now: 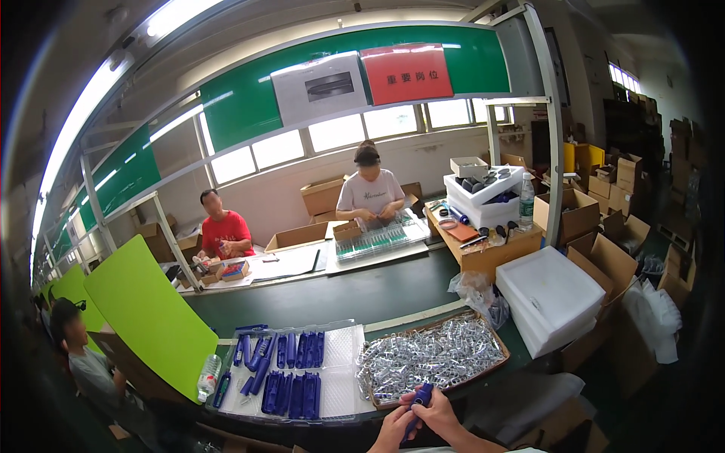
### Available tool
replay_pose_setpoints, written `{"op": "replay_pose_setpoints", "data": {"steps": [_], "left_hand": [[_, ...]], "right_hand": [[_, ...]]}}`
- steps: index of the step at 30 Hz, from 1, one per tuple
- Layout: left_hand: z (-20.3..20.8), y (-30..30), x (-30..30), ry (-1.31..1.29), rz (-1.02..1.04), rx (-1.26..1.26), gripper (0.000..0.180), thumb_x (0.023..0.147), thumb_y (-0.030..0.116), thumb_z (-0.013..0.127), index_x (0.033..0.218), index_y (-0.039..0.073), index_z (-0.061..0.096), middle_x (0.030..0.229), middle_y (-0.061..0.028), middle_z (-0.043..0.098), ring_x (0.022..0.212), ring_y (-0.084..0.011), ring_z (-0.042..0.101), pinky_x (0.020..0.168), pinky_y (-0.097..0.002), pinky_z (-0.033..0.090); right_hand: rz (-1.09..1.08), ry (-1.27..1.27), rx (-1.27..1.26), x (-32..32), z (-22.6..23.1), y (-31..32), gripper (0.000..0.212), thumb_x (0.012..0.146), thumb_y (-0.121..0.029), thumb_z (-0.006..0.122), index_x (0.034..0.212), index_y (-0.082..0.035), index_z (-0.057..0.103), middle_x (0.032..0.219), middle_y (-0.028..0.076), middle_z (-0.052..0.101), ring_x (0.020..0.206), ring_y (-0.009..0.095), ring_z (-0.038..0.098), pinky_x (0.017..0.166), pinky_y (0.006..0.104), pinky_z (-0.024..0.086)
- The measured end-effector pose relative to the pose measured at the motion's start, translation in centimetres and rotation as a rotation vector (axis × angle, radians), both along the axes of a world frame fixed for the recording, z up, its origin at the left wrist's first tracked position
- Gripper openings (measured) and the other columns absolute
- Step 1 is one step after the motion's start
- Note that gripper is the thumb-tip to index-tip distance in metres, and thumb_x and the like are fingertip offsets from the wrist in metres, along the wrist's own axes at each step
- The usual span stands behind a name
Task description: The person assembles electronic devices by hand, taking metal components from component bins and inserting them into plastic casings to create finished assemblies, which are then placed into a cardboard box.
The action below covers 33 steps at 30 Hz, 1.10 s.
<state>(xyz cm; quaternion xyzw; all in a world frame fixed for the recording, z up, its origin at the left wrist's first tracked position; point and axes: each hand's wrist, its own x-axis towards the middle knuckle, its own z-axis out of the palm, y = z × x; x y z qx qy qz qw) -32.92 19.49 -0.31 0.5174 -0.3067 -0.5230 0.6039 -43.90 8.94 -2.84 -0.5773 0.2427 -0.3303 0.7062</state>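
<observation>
Near the lower edge, both my hands are closed around a dark blue plastic housing [424, 394], long and rounded like a handle. My left hand [396, 424] grips its side, and my right hand [440, 415] wraps the other side with the thumb on it. The fingers partly hide the piece, whose lower end shows below them. Just beyond my hands lies a shallow cardboard tray [507, 352] heaped with small shiny metal-looking parts [434, 351]. To its left is a clear plastic tray [343, 381] with several blue housings [304, 394] lying in rows and loose.
A clear bottle [208, 377] and a lime-green panel [147, 309] stand left of the tray. White foam boxes [551, 294] are stacked at the right. Across the dark green conveyor belt [302, 298], two people [370, 192] work at a bench; another person [94, 370] is far left.
</observation>
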Motion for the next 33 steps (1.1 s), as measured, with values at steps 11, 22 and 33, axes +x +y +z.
{"op": "replay_pose_setpoints", "data": {"steps": [11,22,33], "left_hand": [[-3.6,0.3,0.8,-0.17,0.119,0.079,0.025,0.102,0.018,0.056,0.118,0.004,0.07,0.082,-0.0038,0.071,0.064,-0.0095,0.065,0.054,-0.0258,0.056],[-2.5,-1.4,0.6,-0.059,0.066,-0.038,0.026,0.105,0.011,0.063,0.126,-0.001,0.055,0.097,-0.0064,0.068,0.067,-0.0086,0.061,0.054,-0.0223,0.052],[-3.4,-0.7,0.9,0.153,-0.033,0.059,0.032,0.107,0.025,0.06,0.127,0.001,0.055,0.094,-0.0069,0.068,0.062,-0.0107,0.063,0.056,-0.0222,0.05]], "right_hand": [[-0.275,0.26,-0.453,0.5,-1.7,1.6,0.045,0.09,-0.005,0.065,0.133,0.003,0.055,0.099,0.012,0.073,0.082,0.013,0.071,0.064,0.0304,0.058],[-0.061,-0.088,0.212,-1.1,1.1,-0.5,0.055,0.092,0.006,0.06,0.145,0.004,0.047,0.125,0.017,0.069,0.115,0.023,0.069,0.101,0.0377,0.056],[0.02,-0.118,0.366,-3.7,-1.1,0.7,0.046,0.094,0.01,0.06,0.14,0.007,0.056,0.144,0.02,0.061,0.128,0.025,0.064,0.108,0.0382,0.052]]}}
